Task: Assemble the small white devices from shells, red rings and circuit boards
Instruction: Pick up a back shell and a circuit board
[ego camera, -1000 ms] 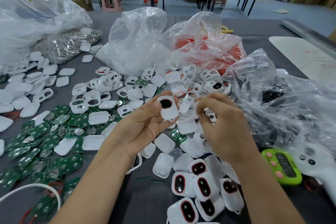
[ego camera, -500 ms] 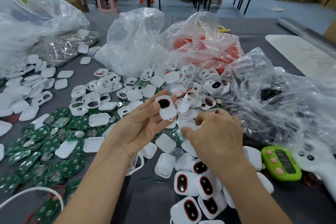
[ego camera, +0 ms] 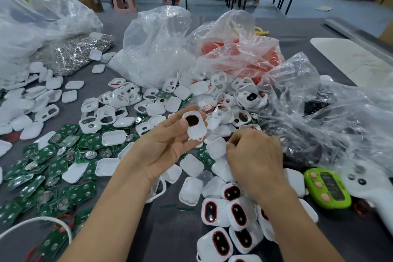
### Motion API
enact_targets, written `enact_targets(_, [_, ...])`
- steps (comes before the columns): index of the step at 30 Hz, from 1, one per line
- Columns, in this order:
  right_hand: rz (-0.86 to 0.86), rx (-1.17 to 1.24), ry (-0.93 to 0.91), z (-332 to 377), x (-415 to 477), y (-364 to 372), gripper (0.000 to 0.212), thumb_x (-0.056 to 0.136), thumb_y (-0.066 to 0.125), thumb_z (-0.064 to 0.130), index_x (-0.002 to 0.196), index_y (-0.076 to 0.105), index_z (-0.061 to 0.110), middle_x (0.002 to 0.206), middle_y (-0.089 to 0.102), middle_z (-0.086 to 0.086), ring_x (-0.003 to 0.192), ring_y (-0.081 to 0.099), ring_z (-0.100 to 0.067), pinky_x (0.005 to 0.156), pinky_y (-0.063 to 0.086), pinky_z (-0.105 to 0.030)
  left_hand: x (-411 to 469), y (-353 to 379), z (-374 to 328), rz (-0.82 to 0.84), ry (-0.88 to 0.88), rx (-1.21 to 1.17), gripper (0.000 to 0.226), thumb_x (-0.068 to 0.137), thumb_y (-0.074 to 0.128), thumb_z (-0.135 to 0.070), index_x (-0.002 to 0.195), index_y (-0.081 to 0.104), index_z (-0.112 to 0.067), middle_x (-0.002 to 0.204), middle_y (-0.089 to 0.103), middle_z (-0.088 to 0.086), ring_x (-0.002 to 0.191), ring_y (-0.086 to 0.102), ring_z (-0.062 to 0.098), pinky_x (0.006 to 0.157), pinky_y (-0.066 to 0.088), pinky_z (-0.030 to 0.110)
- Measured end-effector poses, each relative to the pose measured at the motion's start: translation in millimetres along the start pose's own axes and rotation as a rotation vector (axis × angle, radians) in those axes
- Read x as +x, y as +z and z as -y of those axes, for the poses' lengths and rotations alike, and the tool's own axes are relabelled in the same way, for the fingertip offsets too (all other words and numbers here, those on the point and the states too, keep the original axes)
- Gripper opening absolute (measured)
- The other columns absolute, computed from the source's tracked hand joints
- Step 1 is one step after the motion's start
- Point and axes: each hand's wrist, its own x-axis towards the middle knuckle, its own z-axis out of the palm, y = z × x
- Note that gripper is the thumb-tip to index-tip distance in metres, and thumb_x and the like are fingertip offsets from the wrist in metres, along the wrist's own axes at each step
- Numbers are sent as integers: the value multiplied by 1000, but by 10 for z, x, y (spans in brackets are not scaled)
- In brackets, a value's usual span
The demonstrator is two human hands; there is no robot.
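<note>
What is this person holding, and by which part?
The left hand pinches a small white plastic shell with a dark, red-rimmed window by its side edges. The right hand is curled, knuckles up; what it holds cannot be told.

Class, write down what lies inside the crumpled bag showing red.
Through the bag red-orange pieces show; folds of film hide their shapes and whatever lies deeper.

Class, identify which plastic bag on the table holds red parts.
The bag at the back, just right of centre: red shows through it; the others show white, silver or dark contents.
</note>
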Motion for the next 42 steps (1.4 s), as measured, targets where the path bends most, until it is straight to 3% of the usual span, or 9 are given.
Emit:
enact_targets(2, [-38, 139, -16, -45, 21, -8, 16, 95, 63, 34, 81, 70, 29, 78, 67, 13, 79, 61, -13, 93, 41, -36, -3, 8, -2, -13, -3, 5, 65, 48, 104, -23, 108, 81, -14, 116, 76, 9, 104, 74, 22, 88, 62, 36])
enact_targets(7, [26, 701, -140, -183, 81, -242, 19, 95, 70, 17, 78, 68, 24, 63, 71, 5, 57, 69, -10, 55, 54, -23, -12, 17, 3, -37, -13, 8, 64, 50, 104, -25, 109, 81, -14, 115, 76, 10, 103, 74, 22, 82, 62, 35])
enact_targets(12, [327, 1010, -397, -216, 115, -457, 12, 89, 70, 11, 79, 69, 16, 70, 72, -6, 52, 61, -17, 54, 52, -27, 9, 66, 38, -4, -56, 69, 59, 62, 98, -35, 114, 79, -16, 116, 76, 9, 103, 73, 19, 85, 62, 34])
enact_targets(15, [331, 904, -452, -178, 92, -409, 12, 90, 70, 15, 80, 70, 21, 67, 69, -1, 55, 60, -13, 55, 50, -25, 3, 93, 74, 44, -126, 57, 56, 72, 92, -32, 121, 76, -10, 118, 74, 12, 102, 74, 22, 79, 62, 34])
enact_targets(22, [-110, 471, -423, -36, -30, -207, 13, 85, 80, 26, 75, 72, 26, 50, 52, 16, 51, 52, -7, 53, 33, -9, -18, 95, 123, 29, -189, 206, 55, 89, 69, -21, 138, 60, 2, 128, 60, 22, 105, 64, 29, 91, 61, 43])
enact_targets(26, [-232, 393, -456, 17, -87, -186, 15, 86, 81, 29, 76, 71, 25, 53, 49, 16, 49, 45, -6, 56, 41, -24, -19, 97, 122, 23, -191, 216, 49, 93, 60, -15, 139, 59, 3, 131, 58, 23, 112, 62, 32, 91, 61, 47])
enact_targets(31, [-281, 384, -446, 33, -119, -167, 14, 89, 78, 32, 79, 72, 24, 57, 60, 9, 54, 55, -20, 61, 49, -33, -5, 100, 135, 24, -200, 207, 63, 77, 77, -24, 134, 65, 0, 128, 63, 22, 110, 65, 32, 91, 61, 47])
enact_targets(38, [-383, 429, -370, 69, -127, -75, 22, 86, 81, 39, 75, 68, 26, 53, 55, 12, 50, 53, -16, 60, 42, -27, -6, 119, 135, 55, -184, 181, 60, 76, 84, -35, 126, 71, -3, 130, 63, 24, 109, 67, 31, 98, 56, 48])
enact_targets(42, [-204, 742, -192, 41, -76, -70, 33, 79, 76, 56, 75, 65, 25, 61, 64, 8, 57, 60, -12, 58, 50, -29, -33, 147, 101, 93, -152, 102, 63, 66, 96, -37, 119, 77, -9, 118, 73, 14, 103, 73, 24, 83, 64, 39])
